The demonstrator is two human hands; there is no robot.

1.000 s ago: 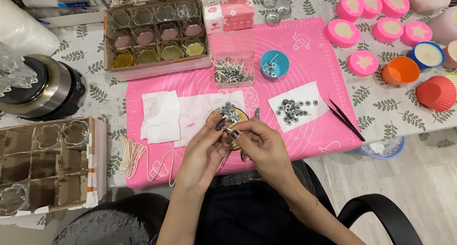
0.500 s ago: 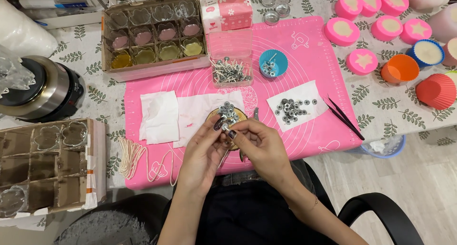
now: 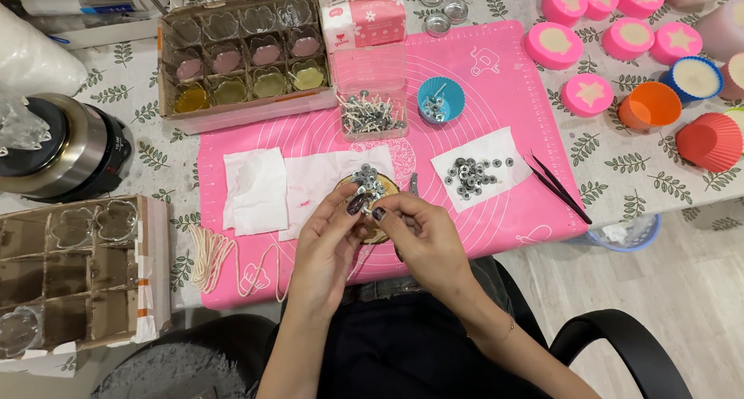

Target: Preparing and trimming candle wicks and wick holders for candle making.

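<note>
A: So, why are both hands so close together?
B: The left hand [image 3: 329, 240] and right hand [image 3: 418, 232] each pinch, grip closed, one tiny tab [image 3: 366, 208] just above the tab pile [image 3: 368, 178] on the mat [image 3: 496, 97], for fine work.
</note>
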